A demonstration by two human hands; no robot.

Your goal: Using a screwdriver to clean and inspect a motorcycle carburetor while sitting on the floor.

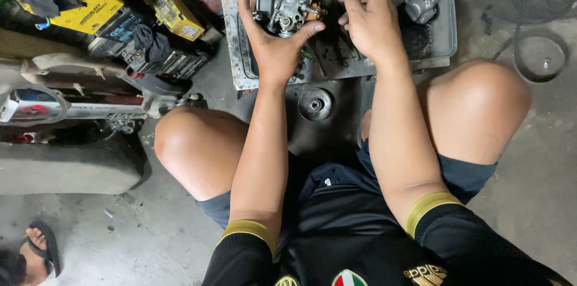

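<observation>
Now we cradle the grey carburetor (283,6) in our left hand (271,45), fingers spread around it; our right hand (368,18), at three o'clock, curls loosely over the metal tray (442,33).

At about ten o'clock sat a yellow boxy battery (90,6) with a black label, beside it a dark battery (123,27) and another yellow-labelled battery (174,12) toward eleven.
</observation>
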